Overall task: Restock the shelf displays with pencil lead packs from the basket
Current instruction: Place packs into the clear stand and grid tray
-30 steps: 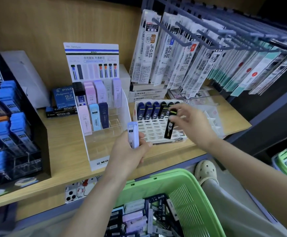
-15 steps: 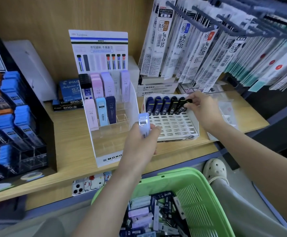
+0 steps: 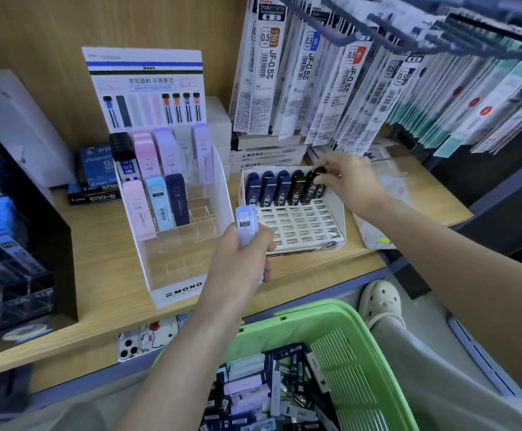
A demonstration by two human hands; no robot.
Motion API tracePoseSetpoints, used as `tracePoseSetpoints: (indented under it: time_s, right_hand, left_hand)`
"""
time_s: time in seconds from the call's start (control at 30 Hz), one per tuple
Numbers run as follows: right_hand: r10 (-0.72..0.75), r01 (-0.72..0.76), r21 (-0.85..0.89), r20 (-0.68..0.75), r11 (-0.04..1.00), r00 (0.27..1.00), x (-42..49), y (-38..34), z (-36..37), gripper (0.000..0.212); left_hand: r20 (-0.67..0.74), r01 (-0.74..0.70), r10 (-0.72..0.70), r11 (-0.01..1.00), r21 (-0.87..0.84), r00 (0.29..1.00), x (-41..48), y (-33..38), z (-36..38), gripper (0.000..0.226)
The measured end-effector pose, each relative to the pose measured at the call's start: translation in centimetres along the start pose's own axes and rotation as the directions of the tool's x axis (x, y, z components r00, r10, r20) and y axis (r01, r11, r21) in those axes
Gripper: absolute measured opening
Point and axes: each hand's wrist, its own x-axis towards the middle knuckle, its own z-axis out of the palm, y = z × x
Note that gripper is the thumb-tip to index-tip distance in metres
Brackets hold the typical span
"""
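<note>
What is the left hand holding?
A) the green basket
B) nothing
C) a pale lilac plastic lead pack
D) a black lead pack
C: the left hand grips the pale lilac plastic lead pack; the right hand pinches a black lead pack.

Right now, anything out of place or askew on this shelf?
Nothing spilled or damaged. Two oddities: a phone in a cartoon case lies below the front edge of the shelf, not stock; the black lead pack the right hand pinches stands higher than its row in the white tray, not yet seated.
</note>
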Motion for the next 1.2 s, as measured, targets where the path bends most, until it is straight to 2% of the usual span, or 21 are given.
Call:
tracePoseSetpoints:
  time_s: [0.1, 0.27, 0.43, 0.6, 0.77, 1.0, 1.1, 1.17, 1.2]
  right_hand:
    - [0.003, -0.003, -0.009, 0.015, 1.000, 1.000, 0.1, 0.2, -0.2, 0.021]
    - [0.010, -0.008, -0.015, 0.132, 1.000, 0.991, -0.1, 1.0, 0.2, 0.014]
    - [-0.114, 0.116, -0.087, 0.031, 0.989, 0.993, -0.9, 1.8, 1.0, 0.018]
    - [-0.085, 0.083, -0.038, -0.053, 0.996, 0.995, -1.0, 1.7, 1.2, 0.011]
    - [-0.171, 0.139, -0.246, -0.111, 0.959, 0.979, -1.1, 1.1, 1.2, 0.014]
    - [-0.146, 0.132, -0.393, -0.006, 0.910, 0.989, -1.5, 0.1, 0.5, 0.027]
    - [-0.126, 0.097, -0.287, -0.085, 0.953, 0.988, -3.0, -1.1, 0.1, 0.029]
    - [-0.085, 0.078, -0.064, -0.111, 0.995, 0.990, -4.6, -2.5, 0.1, 0.024]
    - [-0.049, 0.054, 0.068, -0.075, 0.996, 0.996, -5.4, -3.4, 0.1, 0.021]
  left_hand:
    - [0.001, 0.010, -0.010, 1.000, 0.002, 1.000, 0.1, -0.2, 0.1, 0.009]
    - [0.000, 0.021, -0.021, 1.000, 0.019, 1.000, 0.3, -0.5, 0.3, 0.007]
    - [0.006, 0.029, -0.029, 1.000, 0.011, 1.000, 0.6, -0.7, 0.5, 0.008]
    - [0.002, 0.113, -0.113, 0.990, -0.083, 0.994, 1.8, -1.1, 0.8, 0.008]
    - [0.006, 0.105, -0.105, 0.991, -0.089, 0.994, 2.1, -1.2, 0.9, 0.013]
    - [0.021, 0.002, -0.003, 0.999, 0.044, 1.000, 0.8, -1.2, 0.5, 0.008]
    - [0.019, -0.043, 0.042, 0.995, 0.088, 0.999, 0.7, -1.3, 0.3, 0.005]
    - [0.017, -0.061, 0.060, 0.995, 0.081, 0.998, 0.6, -1.3, 0.1, 0.009]
    - [0.026, -0.065, 0.063, 0.995, 0.075, 0.998, 0.6, -1.3, 0.1, 0.010]
